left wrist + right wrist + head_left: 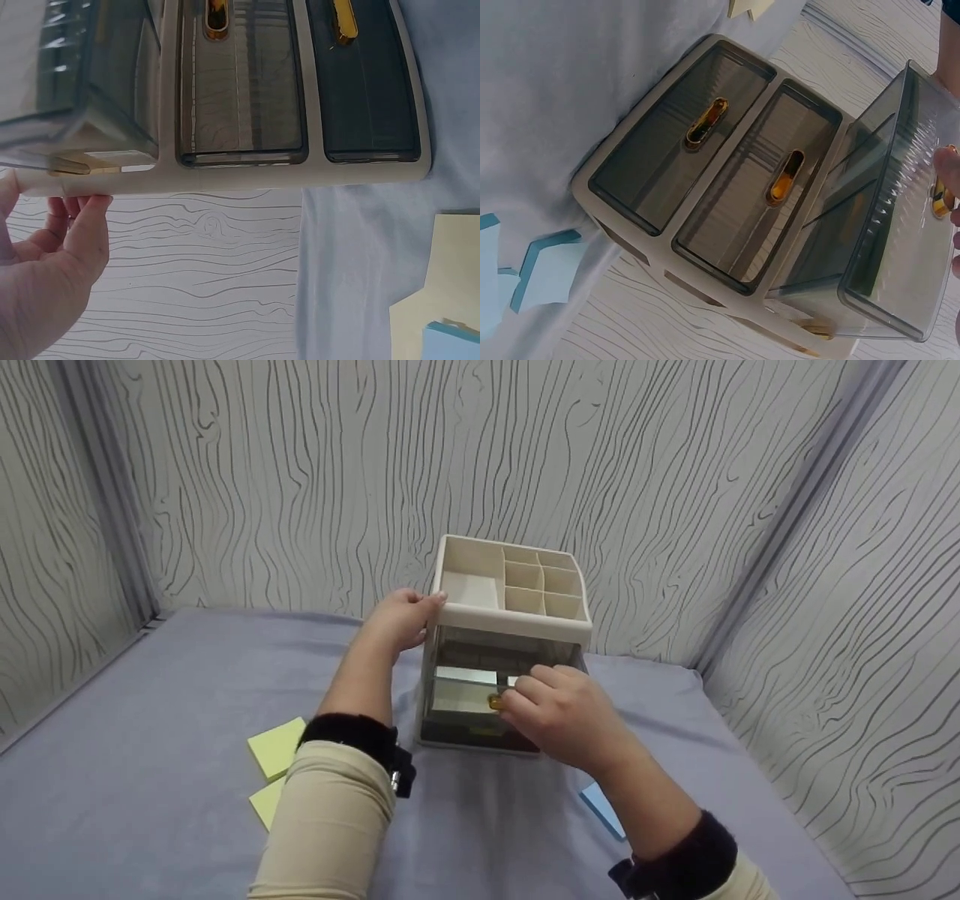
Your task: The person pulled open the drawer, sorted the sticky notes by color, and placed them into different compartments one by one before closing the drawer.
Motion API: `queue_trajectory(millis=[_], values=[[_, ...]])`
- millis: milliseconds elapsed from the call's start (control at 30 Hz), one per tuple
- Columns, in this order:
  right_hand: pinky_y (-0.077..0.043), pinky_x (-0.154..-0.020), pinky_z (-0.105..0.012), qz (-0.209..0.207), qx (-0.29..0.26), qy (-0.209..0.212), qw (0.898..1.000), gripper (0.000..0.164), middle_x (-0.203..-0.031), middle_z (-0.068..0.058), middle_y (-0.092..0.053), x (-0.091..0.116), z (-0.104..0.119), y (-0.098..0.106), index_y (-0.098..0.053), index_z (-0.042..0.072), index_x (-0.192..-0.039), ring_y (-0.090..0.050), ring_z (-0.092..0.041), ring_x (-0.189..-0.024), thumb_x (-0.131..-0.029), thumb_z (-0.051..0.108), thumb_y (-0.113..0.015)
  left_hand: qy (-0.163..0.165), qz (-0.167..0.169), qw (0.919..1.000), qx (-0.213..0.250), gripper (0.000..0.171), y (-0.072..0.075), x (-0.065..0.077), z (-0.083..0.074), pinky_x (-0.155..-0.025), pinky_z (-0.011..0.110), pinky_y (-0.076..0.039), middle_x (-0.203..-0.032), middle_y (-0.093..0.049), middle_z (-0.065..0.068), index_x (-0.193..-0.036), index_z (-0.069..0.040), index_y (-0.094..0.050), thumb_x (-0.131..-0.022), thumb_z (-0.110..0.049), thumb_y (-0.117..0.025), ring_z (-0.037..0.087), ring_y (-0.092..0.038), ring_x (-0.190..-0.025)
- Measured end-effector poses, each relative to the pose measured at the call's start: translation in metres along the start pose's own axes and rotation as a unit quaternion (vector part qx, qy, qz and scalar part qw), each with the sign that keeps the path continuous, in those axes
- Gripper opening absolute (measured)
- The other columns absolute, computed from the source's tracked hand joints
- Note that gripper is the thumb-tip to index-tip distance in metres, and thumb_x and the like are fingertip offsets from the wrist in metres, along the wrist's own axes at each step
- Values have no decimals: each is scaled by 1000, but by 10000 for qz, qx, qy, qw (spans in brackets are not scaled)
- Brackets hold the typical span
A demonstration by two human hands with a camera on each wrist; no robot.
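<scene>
Wood-patterned panels [480, 457] at back and sides, beyond a cloth-covered worktop [187, 682]. Far edge behind the cream drawer unit [517, 624], cloth stretching broadly left and right of it. Smoky top drawer [877, 232] pulled out forward; lower two drawers [742, 225] pushed in. Right grip [562, 712] directly before the top drawer's front, narrow, in a pinch. Left grip [401, 619] holding the unit's upper left edge. Yellow pads [275, 746] partly behind the left sleeve [330, 802]; blue pad [601, 810] just beside the right forearm [637, 791]. Smallest, within the right grip: amber handle [495, 702].
</scene>
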State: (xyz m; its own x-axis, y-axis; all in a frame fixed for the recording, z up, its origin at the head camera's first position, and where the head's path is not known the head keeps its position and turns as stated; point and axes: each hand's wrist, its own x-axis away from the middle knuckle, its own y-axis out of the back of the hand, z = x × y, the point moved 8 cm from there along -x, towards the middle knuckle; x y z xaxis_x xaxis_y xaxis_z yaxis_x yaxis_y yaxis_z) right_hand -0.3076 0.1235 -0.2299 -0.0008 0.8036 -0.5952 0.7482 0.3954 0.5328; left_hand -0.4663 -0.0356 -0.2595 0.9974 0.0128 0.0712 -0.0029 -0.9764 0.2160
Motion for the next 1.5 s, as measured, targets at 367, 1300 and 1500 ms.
queue_trajectory(millis=[367,1300,1500], values=[[-37,-48,-29,697,293,-804,9939,22,-65,1,-52,3,-22,-24,-56,10,-73,-45,-17,-58,-76,25,-71,70,3,9998,-181,45,1,0,0,-89,30,-46,-117,-54,8,-115,-7,-53,-89,-44,-53,22,-50,-111],[-43,-47,-37,1512,1104,-2434,9517,23,-72,-4,-57,7,-62,-76,-54,9,-83,-54,-25,-61,-82,28,-66,50,46,9999,-97,49,0,-4,2,-89,30,-46,-118,-53,8,-120,-7,-51,-89,-45,-53,22,-49,-112],[-42,-46,-37,1495,1136,-2554,9484,24,-72,-5,-57,8,-65,-79,-54,9,-84,-54,-25,-60,-82,29,-66,103,103,9999,-8,48,0,-3,2,-90,30,-46,-119,-53,8,-120,-7,-51,-89,-44,-53,21,-48,-113]])
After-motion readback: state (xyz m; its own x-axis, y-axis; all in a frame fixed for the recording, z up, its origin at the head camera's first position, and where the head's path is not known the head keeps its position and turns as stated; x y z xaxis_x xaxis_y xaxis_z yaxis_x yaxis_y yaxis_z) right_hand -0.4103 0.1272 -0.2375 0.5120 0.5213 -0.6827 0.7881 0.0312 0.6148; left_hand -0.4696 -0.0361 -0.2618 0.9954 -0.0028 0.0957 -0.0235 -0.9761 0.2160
